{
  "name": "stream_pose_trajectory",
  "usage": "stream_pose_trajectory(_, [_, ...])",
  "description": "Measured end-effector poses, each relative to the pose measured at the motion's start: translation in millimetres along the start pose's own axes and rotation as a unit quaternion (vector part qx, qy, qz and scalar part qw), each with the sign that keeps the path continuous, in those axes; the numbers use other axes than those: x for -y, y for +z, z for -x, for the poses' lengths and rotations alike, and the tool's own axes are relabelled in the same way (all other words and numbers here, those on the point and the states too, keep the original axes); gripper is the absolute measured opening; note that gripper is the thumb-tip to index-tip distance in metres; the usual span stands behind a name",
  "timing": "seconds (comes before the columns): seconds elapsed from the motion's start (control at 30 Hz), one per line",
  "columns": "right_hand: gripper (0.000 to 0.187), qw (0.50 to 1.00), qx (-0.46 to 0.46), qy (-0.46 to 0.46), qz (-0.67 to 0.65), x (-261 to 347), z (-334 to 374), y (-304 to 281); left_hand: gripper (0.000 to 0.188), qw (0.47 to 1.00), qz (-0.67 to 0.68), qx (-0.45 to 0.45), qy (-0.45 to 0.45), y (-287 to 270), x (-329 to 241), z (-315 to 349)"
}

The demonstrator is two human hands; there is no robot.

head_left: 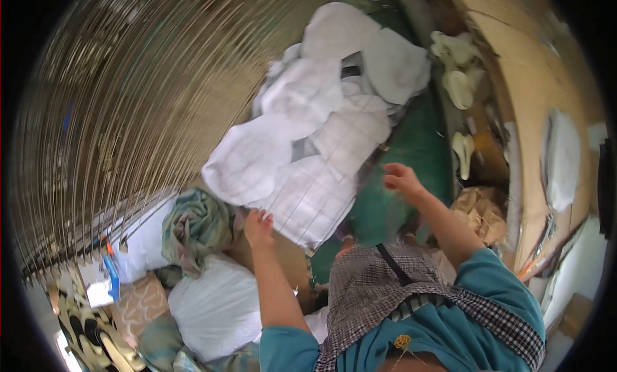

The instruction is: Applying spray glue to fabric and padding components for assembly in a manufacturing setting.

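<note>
Apron (379, 288): checked in dark and white, worn over a teal shirt (495, 285); both bare forearms reach forward from its short sleeves.
White bag (215, 308): full and rounded, to the left of the left forearm, with cream sole-shaped pieces (96, 336) farther out toward the lower left rim.
Left hand (258, 229): at the near left edge of the white pile, fingers pointing away from the body; blur hides whether it grips or merely touches that edge, so I cannot tell.
Green plaid cloth (198, 227): bunched up just left of the left hand, beyond the bag.
Right hand (401, 179): raised beside the near right part of the pile, apart from it, fingers loosely bent with nothing seen in them.
Crumpled brown paper (481, 212): to the right of the right forearm.
White pile (283, 131): flat, round-edged pieces overlapping, stretching from between the two hands to far ahead; thin dark lines cross the nearer ones, and what bears it is hidden.
Green floor (418, 150): showing along the right of the pile.
Thin rods (122, 115): many, close together, fanning across the left side.
Cardboard (524, 96): tall and tan on the right, with a cream sole-shaped piece (461, 155) lying between it and the floor.
</note>
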State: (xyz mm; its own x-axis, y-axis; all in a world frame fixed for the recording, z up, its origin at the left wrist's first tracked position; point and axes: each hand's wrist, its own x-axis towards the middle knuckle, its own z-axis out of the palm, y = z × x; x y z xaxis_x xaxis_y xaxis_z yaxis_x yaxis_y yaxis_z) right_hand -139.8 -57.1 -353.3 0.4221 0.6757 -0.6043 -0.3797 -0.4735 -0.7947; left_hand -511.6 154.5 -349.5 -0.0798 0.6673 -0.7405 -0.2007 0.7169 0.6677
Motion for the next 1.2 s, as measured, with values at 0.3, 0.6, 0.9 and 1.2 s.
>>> stream_pose_trajectory(0.3, [0.026, 0.733, -0.573, -0.198, 0.309, 55, 181, -397, 0.038, 0.918, -0.209, 0.331, -0.064, 311, 162, 190])
stream_pose_trajectory(0.6, [0.022, 0.693, -0.583, -0.176, 0.386, 36, 238, -516, 0.033, 0.782, -0.299, 0.539, -0.098, 480, 309, 383])
stream_pose_trajectory(0.9, [0.009, 0.815, -0.481, -0.196, 0.256, 47, 251, -533, 0.034, 0.709, -0.314, 0.610, -0.159, 516, 369, 464])
stream_pose_trajectory(1.2, [0.020, 0.902, -0.276, -0.243, 0.225, 77, 247, -456, 0.030, 0.826, -0.123, 0.537, -0.122, 483, 356, 454])
